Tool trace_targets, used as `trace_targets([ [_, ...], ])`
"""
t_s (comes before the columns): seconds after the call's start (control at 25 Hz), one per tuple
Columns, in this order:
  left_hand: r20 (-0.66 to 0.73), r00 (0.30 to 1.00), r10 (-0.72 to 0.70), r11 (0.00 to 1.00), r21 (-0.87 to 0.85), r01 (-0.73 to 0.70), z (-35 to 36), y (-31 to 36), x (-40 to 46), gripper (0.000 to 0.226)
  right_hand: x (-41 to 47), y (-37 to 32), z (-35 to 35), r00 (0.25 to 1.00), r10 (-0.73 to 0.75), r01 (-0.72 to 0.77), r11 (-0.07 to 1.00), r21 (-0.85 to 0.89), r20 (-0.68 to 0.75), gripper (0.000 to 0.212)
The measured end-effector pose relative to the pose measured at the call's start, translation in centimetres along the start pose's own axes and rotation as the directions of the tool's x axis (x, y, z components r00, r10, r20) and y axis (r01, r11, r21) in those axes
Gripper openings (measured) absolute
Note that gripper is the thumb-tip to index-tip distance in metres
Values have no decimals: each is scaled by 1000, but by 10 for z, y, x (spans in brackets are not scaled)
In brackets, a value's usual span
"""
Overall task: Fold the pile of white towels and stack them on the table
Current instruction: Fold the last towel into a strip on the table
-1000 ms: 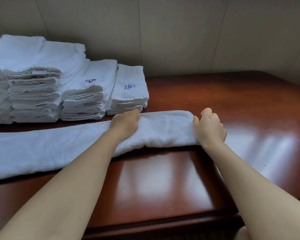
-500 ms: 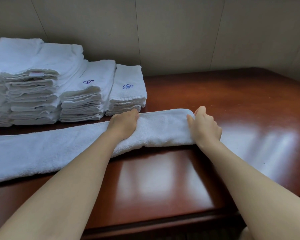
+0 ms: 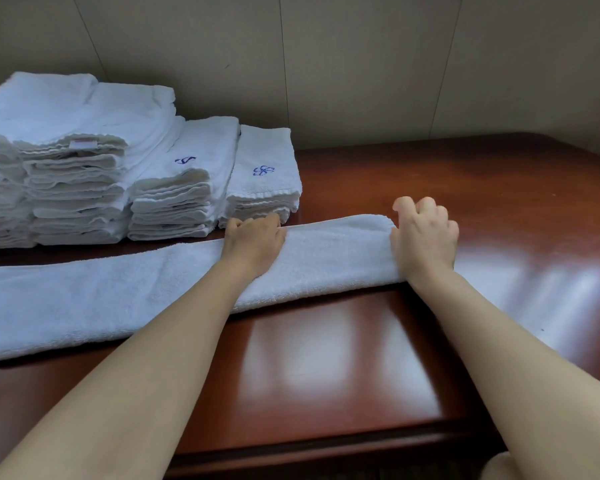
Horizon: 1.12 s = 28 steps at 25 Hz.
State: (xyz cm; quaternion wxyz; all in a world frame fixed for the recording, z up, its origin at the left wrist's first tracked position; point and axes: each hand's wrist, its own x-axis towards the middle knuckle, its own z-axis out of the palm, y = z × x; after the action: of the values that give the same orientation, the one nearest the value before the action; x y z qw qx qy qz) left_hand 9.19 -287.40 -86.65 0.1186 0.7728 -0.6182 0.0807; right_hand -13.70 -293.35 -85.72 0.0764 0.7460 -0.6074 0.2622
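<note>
A long white towel point(image 3: 333, 251), folded into a narrow strip, lies across the dark wooden table point(image 3: 482, 188) from the left edge of view to the middle. My left hand point(image 3: 253, 242) presses on the strip near its middle, fingers curled over the far edge. My right hand point(image 3: 425, 237) is at the strip's right end, with fingers curled and the thumb side against the end fold. Stacks of folded white towels stand at the back left: a tall stack point(image 3: 77, 168), a middle stack point(image 3: 187, 188) and a low stack point(image 3: 264, 168) with blue embroidery.
A beige panelled wall point(image 3: 361, 64) runs right behind the table and the stacks. The table's front edge point(image 3: 326, 445) is close to my body. The glossy tabletop reflects light to the right of the towel.
My right hand has closed in on the towel's right end and its fingers have curled up more. My left hand stays pressed on the strip.
</note>
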Motion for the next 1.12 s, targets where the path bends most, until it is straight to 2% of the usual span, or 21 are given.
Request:
trace_targets([
  [0.08, -50, 998, -22, 998, 60, 25, 1, 0, -1, 29, -3, -23, 0, 969, -247, 245, 960, 137, -3, 26],
  [0.12, -99, 995, -28, 995, 94, 38, 2, -1, -1, 30, -6, -37, 1, 917, -395, 374, 902, 218, 59, 27],
  [0.16, -156, 987, -26, 993, 110, 44, 1, -1, -1, 29, -12, -49, 5, 853, -496, 442, 852, 279, 161, 29],
  [0.2, -216, 976, -11, 993, 112, 36, -1, -2, -3, 25, -16, -57, 9, 803, -520, 441, 847, 298, 289, 33],
  [0.24, -277, 961, 24, 994, 107, 6, -4, -4, -6, 22, -17, -61, 13, 787, -470, 387, 881, 272, 400, 36],
  [0.28, -341, 937, 72, 993, 112, -35, -7, -7, -12, 20, -17, -63, 14, 800, -370, 298, 928, 222, 472, 37],
  [0.36, -413, 900, 139, 987, 134, -90, -16, -17, -30, 25, -16, -70, 11, 842, -179, 156, 984, 89, 509, 34],
  [0.44, -306, 948, 90, 995, 68, -73, -28, -34, -56, 42, -22, -96, 6, 870, -140, 138, 990, 38, 474, 35],
  [0.52, -116, 993, -20, 1000, 12, 22, -39, -52, -79, 66, -34, -137, 2, 885, -247, 191, 965, 178, 394, 39],
  [0.56, -47, 999, -26, 999, 32, 27, -39, -64, -87, 73, -41, -158, 1, 875, -324, 233, 933, 273, 359, 39],
  [0.64, 93, 996, 3, 1000, 25, -6, -37, -92, -97, 70, -55, -201, 1, 841, -438, 286, 859, 425, 319, 39],
  [0.72, 199, 980, 18, 1000, -8, -17, -34, -119, -103, 71, -65, -236, -1, 828, -460, 256, 820, 513, 322, 39],
  [0.8, 241, 966, -97, 995, 38, 90, -40, -152, -110, 68, -74, -266, 0, 831, -451, 211, 798, 565, 326, 38],
  [0.92, 259, 891, -373, 927, 137, 348, -58, -207, -128, 60, -86, -301, 5, 797, -510, 238, 758, 608, 324, 42],
  [1.12, 179, 766, -618, 786, 138, 602, -75, -286, -163, 57, -111, -352, 14, 602, -737, 468, 638, 611, 309, 43],
])
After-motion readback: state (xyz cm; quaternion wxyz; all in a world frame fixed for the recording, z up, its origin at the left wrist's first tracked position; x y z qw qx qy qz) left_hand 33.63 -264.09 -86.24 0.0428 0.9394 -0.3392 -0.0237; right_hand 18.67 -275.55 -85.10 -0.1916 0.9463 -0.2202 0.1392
